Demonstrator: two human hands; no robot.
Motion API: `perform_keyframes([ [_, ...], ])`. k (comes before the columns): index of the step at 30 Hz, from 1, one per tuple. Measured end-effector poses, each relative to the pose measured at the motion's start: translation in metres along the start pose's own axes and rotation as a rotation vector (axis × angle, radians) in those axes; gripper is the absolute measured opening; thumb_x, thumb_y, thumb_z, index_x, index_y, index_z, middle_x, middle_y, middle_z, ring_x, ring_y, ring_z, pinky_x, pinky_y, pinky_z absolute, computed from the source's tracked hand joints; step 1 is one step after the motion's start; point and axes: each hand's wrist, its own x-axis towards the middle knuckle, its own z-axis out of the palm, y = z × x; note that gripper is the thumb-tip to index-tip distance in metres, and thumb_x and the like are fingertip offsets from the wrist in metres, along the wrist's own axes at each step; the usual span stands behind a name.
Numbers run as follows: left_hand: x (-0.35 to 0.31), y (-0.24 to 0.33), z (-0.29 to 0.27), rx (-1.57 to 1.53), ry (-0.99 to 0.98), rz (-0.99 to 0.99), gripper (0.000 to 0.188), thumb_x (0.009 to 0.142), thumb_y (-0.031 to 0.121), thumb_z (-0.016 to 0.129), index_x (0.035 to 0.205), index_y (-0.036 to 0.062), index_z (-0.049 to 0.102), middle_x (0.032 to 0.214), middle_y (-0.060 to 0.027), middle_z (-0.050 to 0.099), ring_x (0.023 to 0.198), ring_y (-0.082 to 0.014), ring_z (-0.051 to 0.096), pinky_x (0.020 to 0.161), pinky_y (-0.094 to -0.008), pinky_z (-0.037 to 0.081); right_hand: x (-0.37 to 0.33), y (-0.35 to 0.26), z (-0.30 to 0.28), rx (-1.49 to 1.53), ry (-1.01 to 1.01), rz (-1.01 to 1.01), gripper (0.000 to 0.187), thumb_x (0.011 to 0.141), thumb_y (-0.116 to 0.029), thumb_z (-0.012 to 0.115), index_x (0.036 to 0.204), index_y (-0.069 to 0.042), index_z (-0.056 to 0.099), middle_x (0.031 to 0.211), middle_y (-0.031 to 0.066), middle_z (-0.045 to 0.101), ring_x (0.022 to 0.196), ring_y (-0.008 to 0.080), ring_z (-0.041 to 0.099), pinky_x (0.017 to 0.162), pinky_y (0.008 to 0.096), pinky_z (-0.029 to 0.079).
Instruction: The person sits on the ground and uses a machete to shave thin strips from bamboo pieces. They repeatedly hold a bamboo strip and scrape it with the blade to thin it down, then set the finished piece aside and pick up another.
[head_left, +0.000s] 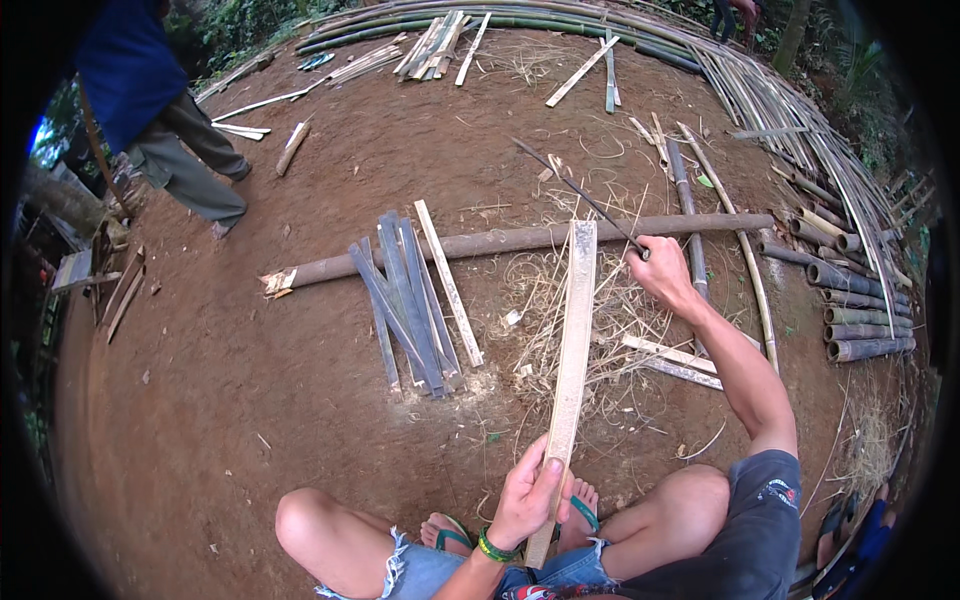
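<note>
My left hand (532, 492) is closed around the lower part of a pale split bamboo strip (572, 330), thumb lying on its face. The strip points away from me, its far end close to a log on the ground. My right hand (660, 272) grips the handle of a long, dark machete (580, 193). Its blade slants up to the left, past the strip's far end; whether it touches the strip I cannot tell. Below the strip lies a heap of thin bamboo shavings (620, 330).
A long log (470, 243) lies crosswise ahead, with several bamboo slats (405, 290) leaning on it. Cut bamboo tubes (868, 330) are stacked at right, near long poles (820, 140). At upper left stands another person (185, 150). More split pieces (435, 45) lie farther off.
</note>
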Motion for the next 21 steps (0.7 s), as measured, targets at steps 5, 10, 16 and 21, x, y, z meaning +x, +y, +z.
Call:
perform_keyframes([
  [5,0.012,0.008,-0.008,-0.130,0.198,0.026,0.045,0.111,0.033,0.031,0.147,0.0067,0.037,0.061,-0.0038,0.051,0.046,-0.0129,0.050,0.045,-0.0253,0.044,-0.064,-0.031,0.032,0.317,-0.181,-0.093,0.019,0.083,-0.012,0.059,0.077,0.001,0.072,0.052,0.0067,0.059,0.041,0.0117,0.046,0.040,0.0340,0.035],
  [10,0.021,0.000,-0.015,-0.144,0.253,0.044,0.044,0.112,0.030,0.031,0.148,0.0074,0.036,0.059,-0.0021,0.048,0.042,-0.0098,0.046,0.040,-0.0233,0.040,-0.136,-0.075,0.047,0.274,-0.494,-0.449,0.011,0.073,-0.013,0.064,0.065,-0.005,0.065,0.049,0.0111,0.058,0.036,0.0220,0.052,0.039,0.0393,0.045],
  [16,0.018,-0.011,-0.020,-0.171,0.281,0.029,0.046,0.111,0.027,0.035,0.152,0.0070,0.030,0.059,-0.0028,0.051,0.041,-0.0096,0.046,0.038,-0.0225,0.039,-0.149,-0.095,0.040,0.255,-0.497,-0.621,0.012,0.071,-0.014,0.066,0.065,-0.005,0.061,0.056,0.0131,0.062,0.045,0.0325,0.059,0.046,0.0457,0.049],
  [21,0.012,-0.001,-0.012,-0.114,0.179,0.026,0.049,0.111,0.025,0.034,0.156,0.0082,0.025,0.057,-0.0021,0.048,0.040,-0.0107,0.045,0.039,-0.0229,0.041,-0.096,-0.056,0.045,0.109,-0.382,-0.575,0.009,0.073,-0.011,0.063,0.066,-0.006,0.064,0.051,0.0061,0.059,0.037,0.0191,0.050,0.038,0.0386,0.043],
])
